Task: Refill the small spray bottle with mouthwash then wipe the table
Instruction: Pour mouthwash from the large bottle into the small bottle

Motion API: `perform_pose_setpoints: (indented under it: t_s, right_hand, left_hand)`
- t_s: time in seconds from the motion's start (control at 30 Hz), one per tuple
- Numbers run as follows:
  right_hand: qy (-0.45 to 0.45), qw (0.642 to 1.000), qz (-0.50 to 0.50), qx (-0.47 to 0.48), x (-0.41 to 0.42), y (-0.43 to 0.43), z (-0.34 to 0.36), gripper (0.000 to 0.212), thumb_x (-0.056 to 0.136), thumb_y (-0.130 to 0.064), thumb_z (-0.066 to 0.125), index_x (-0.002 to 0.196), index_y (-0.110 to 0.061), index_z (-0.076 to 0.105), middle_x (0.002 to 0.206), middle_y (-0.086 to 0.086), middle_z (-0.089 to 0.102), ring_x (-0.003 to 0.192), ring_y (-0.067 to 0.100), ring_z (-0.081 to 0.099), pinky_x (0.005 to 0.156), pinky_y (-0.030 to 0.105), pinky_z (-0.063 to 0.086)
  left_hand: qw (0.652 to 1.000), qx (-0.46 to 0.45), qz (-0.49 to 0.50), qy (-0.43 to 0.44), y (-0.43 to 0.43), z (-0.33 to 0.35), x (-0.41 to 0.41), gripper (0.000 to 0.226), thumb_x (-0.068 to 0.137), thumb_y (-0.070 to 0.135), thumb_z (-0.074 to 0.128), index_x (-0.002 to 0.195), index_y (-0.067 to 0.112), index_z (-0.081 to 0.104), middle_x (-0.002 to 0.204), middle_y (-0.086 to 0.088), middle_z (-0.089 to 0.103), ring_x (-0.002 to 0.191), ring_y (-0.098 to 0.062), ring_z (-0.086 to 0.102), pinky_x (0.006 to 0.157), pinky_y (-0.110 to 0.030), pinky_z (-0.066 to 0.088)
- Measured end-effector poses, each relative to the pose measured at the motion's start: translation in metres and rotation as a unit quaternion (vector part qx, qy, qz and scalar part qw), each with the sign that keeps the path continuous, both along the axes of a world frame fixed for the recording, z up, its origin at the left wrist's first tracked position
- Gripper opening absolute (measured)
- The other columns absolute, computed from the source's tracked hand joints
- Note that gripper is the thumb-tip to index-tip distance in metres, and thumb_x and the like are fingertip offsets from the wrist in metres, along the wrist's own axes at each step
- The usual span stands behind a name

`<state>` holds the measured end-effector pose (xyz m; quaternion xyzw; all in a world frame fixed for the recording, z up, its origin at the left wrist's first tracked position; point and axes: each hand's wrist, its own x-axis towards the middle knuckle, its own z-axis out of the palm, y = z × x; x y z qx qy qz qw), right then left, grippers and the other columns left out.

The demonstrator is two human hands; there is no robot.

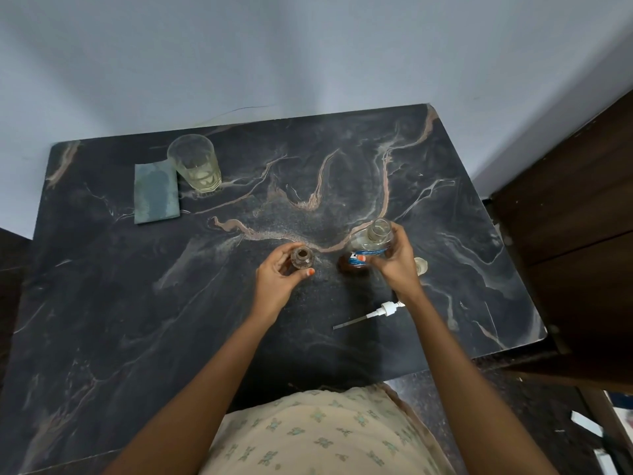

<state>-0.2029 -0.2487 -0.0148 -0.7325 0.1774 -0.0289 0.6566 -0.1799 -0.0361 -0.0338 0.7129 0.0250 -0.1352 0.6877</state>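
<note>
**Ana:** Two bottles are open on the big dark surface [102, 303]. What is done so far?

**Ben:** Both tops are off. The mouthwash bottle [371, 243] stands right of the middle, and the right hand [394, 265] is wrapped around its side. The small spray bottle [302, 258] stands just beside it, and the left hand [279, 279] pinches it with thumb and fingers. I think the pouring has not begun, because the big bottle is upright.

**Ana:** What is left?

**Ben:** Pour, put the pump [376, 311] back on, then wipe. The pump lies flat near the right arm. A small cap [421, 265] sits behind the right hand.

**Ana:** Is there room?

**Ben:** Lots on the left and in front. The cloth [156, 193] and a glass [195, 166] sit far back on the left, touching. The right edge is closer, so the cap could roll off there.
</note>
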Motion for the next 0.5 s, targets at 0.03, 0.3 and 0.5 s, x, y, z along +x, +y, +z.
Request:
perform_pose_setpoints:
  t_s: [0.03, 0.3, 0.5]
  right_hand:
    - [0.001, 1.0, 0.002, -0.003, 0.0, 0.0, -0.001, 0.062, 0.067, 0.017, 0.069, 0.114, -0.013, 0.044, 0.108, 0.0, 0.058, 0.099, 0.006, 0.059, 0.084, 0.016, 0.051]
    - [0.023, 0.999, 0.019, -0.022, -0.005, 0.0, -0.003, 0.068, 0.069, 0.012, 0.07, 0.119, -0.024, 0.04, 0.115, -0.006, 0.053, 0.105, -0.001, 0.053, 0.084, 0.007, 0.044]
    - [0.067, 0.986, -0.087, -0.128, -0.029, -0.006, -0.002, 0.059, 0.07, 0.011, 0.069, 0.122, -0.004, 0.046, 0.12, 0.006, 0.054, 0.105, 0.013, 0.05, 0.094, 0.023, 0.04]
  left_hand:
    - [1.0, 0.001, -0.001, -0.001, 0.0, -0.001, 0.0, 0.057, 0.063, -0.009, 0.074, 0.096, 0.035, 0.061, 0.102, 0.01, 0.066, 0.098, -0.002, 0.063, 0.082, -0.011, 0.047]
    - [1.0, 0.011, -0.014, -0.01, -0.001, -0.002, 0.001, 0.057, 0.065, -0.006, 0.074, 0.097, 0.038, 0.058, 0.103, 0.01, 0.065, 0.1, -0.003, 0.061, 0.086, -0.011, 0.046]
    - [1.0, 0.02, -0.02, -0.015, 0.001, -0.002, 0.001, 0.055, 0.066, -0.005, 0.074, 0.099, 0.036, 0.057, 0.103, 0.01, 0.064, 0.098, 0.002, 0.06, 0.085, -0.009, 0.045]
